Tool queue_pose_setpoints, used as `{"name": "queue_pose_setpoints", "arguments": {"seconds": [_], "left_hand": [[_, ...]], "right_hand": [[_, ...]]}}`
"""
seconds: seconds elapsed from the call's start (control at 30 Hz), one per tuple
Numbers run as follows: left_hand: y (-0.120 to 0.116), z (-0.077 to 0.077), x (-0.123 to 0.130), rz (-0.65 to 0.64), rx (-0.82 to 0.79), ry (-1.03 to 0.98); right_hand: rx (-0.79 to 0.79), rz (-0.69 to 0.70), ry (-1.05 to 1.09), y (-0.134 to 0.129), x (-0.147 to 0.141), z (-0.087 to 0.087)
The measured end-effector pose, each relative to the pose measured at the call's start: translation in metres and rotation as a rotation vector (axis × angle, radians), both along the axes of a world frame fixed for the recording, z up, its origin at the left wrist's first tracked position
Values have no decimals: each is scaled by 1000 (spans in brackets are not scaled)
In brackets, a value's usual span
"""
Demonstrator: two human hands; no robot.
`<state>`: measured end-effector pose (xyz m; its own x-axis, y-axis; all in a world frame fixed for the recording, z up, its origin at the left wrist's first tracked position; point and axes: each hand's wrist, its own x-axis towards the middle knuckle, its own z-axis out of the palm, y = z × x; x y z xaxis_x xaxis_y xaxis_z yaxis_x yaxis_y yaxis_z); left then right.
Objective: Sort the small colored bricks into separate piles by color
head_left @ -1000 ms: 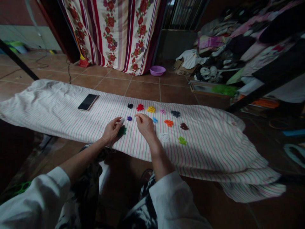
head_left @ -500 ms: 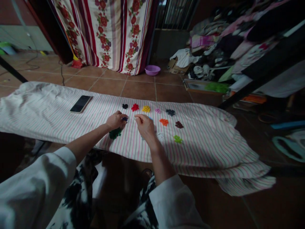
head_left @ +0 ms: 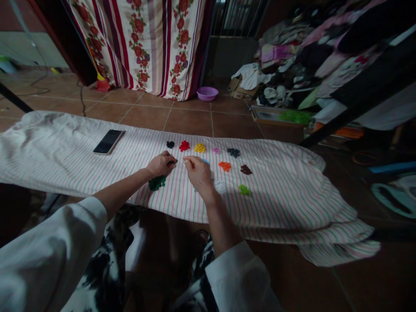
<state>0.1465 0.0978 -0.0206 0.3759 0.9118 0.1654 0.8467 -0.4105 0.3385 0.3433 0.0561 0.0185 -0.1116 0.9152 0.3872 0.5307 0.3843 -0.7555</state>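
Note:
My left hand (head_left: 161,164) hovers over the striped cloth, fingers pinched together around something small and dark that I cannot make out. A dark green pile of small pieces (head_left: 157,183) lies just below it. Close by on the right, my right hand (head_left: 198,172) is closed in a pinch; what its fingertips hold is too small to tell. Beyond the hands sit a black pile (head_left: 170,144), a red pile (head_left: 184,145) and a yellow pile (head_left: 199,148). A blue pile (head_left: 206,161) is partly hidden behind my right hand, and a white pile (head_left: 219,186) lies beside its wrist.
Farther right are pink (head_left: 216,151), dark grey (head_left: 233,152), orange (head_left: 225,166), brown (head_left: 246,169) and lime green (head_left: 244,190) piles. A phone (head_left: 109,141) lies on the cloth (head_left: 279,190) at left. A purple basin (head_left: 207,94) stands on the tiled floor.
My left hand has shifted slightly right, its fingers turned more downward, and the dark blue piece at its fingertips shows less. My right hand stays almost in place, still pinched.

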Motion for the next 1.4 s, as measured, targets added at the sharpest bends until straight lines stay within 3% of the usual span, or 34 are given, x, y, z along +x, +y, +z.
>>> {"name": "queue_pose_setpoints", "arguments": {"seconds": [0.47,1.4], "left_hand": [[8,-5,-23,86,-38,-94],[13,19,-19,164,-147,-142]], "right_hand": [[33,0,21,2,0,-2],[26,-81,111,12,12,2]]}}
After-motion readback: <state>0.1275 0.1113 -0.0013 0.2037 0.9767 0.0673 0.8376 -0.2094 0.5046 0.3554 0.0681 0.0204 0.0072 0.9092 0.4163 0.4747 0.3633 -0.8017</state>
